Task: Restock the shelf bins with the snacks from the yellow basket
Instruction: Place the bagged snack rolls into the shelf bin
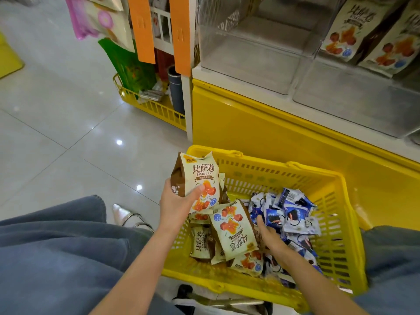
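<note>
The yellow basket [295, 176] stands on the floor in front of me. It holds several cream-and-brown snack bags [231, 228] on its left side and several small blue-and-white packets [293, 214] on its right. My left hand [177, 205] grips one cream-and-brown bag [200, 178] upright above the basket's left rim, thumb across its front. My right hand [269, 237] reaches down into the basket between the two piles, its fingers tucked under the right edge of a cream bag; its grip is hidden. A clear, empty shelf bin [254, 57] sits above on the shelf.
The shelf stands on a yellow base [261, 130]. At the upper right, a clear bin [354, 96] holds matching cream-and-brown bags [368, 30]. A smaller yellow rack [150, 105] with goods hangs at the shelf's left end. My knees in blue jeans flank the basket on the tiled floor.
</note>
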Demonstrator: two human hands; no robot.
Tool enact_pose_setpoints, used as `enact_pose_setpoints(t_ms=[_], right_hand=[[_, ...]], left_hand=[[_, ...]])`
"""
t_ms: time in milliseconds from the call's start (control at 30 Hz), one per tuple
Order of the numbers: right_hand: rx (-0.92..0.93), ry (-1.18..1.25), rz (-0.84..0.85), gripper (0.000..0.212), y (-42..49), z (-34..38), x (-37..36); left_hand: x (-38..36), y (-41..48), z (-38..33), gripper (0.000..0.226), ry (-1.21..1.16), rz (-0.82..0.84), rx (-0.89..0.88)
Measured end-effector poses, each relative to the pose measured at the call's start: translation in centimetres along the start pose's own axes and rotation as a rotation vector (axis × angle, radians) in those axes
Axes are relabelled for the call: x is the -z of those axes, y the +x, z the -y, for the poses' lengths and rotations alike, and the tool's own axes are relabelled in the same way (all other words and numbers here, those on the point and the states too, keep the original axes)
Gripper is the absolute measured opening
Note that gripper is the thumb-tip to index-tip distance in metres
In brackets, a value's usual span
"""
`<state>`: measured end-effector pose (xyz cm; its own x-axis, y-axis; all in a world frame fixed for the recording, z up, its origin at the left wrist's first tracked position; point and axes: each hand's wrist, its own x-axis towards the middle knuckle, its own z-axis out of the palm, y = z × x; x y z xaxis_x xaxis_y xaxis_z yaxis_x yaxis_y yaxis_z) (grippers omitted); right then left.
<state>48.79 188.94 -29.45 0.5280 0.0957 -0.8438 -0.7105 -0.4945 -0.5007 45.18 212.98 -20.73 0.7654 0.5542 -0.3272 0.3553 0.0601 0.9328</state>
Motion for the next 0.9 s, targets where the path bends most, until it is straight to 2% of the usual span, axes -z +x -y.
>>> enact_pose_setpoints(t_ms=[67,200,267,367,467,667,767,900], right_hand=[[0.009,0.028,0.085,0.087,0.2,-0.4,0.4],[0.081,-0.015,0.141,0.058,-0.2,0.5,-0.5],[0.104,-0.015,0.163,0.051,-0.3,0.9,-1.4],[0.116,-0.022,0.217,0.063,-0.3,0.4,-2.3],[0.144,-0.128,0.189,0.080,-0.5,0.0,-2.0],[0.254,-0.153,0.036,0.065,-2.3,2.8,1.2],[0.313,-0.080,-0.043,0.054,-4.4,5.3,3.3],[0.403,-0.001,-0.069,0.055,-8.3,8.3,6.7]], left_hand=[[0.0,0.0,0.1,0.047,0.003,-0.002,0.008],[-0.2,0.2,0.0,0.049,0.014,-0.006,0.013],[-0.5,0.2,0.0,0.051,0.031,-0.005,0.015],[-0.6,0.1,0.1,0.053,0.044,-0.002,0.022],[-0.7,0.1,-0.2,0.051,0.044,0.002,0.017],[-1.4,0.1,-1.3,0.043,-0.006,0.005,-0.002],[-2.2,0.1,-2.4,0.045,-0.028,0.016,-0.002],[-3.7,-0.3,-4.3,0.044,-0.036,0.028,-0.027]])
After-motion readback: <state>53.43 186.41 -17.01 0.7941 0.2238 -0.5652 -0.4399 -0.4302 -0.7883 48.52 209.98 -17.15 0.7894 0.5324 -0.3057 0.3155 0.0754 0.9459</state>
